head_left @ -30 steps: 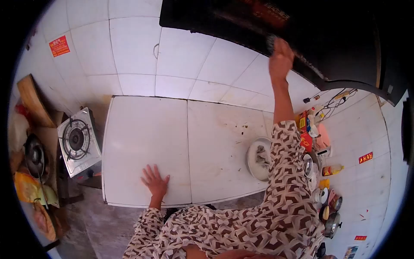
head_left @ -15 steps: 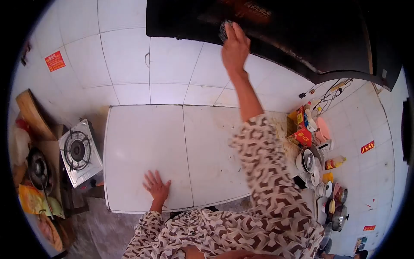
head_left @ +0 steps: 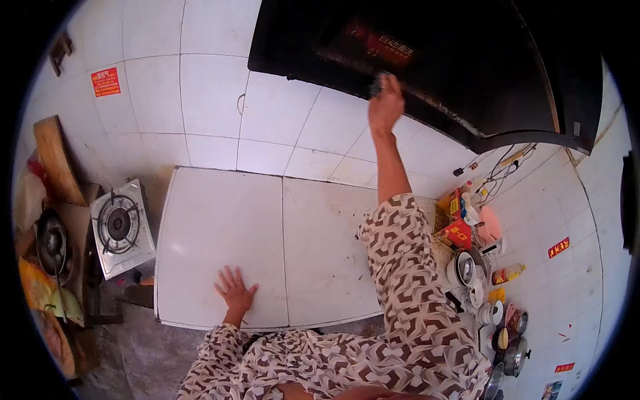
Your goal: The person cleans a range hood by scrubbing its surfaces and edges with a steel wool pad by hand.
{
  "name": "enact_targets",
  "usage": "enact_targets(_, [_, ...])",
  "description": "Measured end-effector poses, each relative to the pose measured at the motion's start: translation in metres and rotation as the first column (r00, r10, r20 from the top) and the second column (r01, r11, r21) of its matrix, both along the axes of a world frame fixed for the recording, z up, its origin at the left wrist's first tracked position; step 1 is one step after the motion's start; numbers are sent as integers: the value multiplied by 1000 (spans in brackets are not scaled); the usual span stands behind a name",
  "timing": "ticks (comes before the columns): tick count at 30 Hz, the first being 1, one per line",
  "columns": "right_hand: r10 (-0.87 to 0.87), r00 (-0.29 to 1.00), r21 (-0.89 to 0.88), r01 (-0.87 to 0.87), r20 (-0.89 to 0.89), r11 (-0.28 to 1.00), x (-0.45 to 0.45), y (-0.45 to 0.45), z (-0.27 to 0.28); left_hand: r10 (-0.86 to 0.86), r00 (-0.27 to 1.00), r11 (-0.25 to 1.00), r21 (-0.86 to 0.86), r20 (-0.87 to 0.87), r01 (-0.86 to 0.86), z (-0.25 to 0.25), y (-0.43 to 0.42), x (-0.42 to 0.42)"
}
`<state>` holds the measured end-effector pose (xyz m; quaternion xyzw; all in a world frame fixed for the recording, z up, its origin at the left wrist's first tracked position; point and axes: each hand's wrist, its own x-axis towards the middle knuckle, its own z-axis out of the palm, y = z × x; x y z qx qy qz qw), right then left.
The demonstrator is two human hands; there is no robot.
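My right hand (head_left: 387,115) is raised with its fingers closed around a grey, mesh-like steel wool scrubber (head_left: 377,85), partly hidden and blurred. The scrubber touches the lower front part of a black range hood (head_left: 473,63), just below its red panel with lettering. Brown grime marks the hood near that edge. Lower down, my left hand (head_left: 235,292) lies flat with fingers spread on a white table top (head_left: 217,227), left of the seam between its two halves. Nothing is in it.
At left stand a single-burner gas stove (head_left: 120,225), a dark wok (head_left: 52,243) and a leaning wooden board (head_left: 59,160). A red box (head_left: 457,235), a pot (head_left: 461,269), bottles and several pans crowd the right side. Cables (head_left: 500,170) hang below the hood.
My right hand with the scrubber has shifted a little right along the hood. The view has tilted, so the hood sits lower in it. My left hand stays flat on the table.
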<state>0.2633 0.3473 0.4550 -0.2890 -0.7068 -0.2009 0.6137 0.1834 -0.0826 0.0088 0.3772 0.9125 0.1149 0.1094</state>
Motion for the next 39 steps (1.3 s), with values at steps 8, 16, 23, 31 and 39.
enact_targets(8, [527,824,-547,-348,208,761,49,-83,84,-25,995,1000,4,98,24,14,0,-1])
enact_targets(16, [161,983,762,-172,90,624,34,-95,213,-16,1000,1000,3,26,15,2,0,-1])
enact_targets(23, [47,976,759,-195,213,621,-19,-86,156,3,999,999,49,43,-6,4,1,-2])
enact_targets(31, [-90,982,831,-88,164,549,10,-118,191,-6,1000,996,85,-14,7,-3,2,-3])
enact_targets(39, [-94,965,810,-150,244,568,-13,-63,154,8,1000,996,90,25,-10,3,-1,-1])
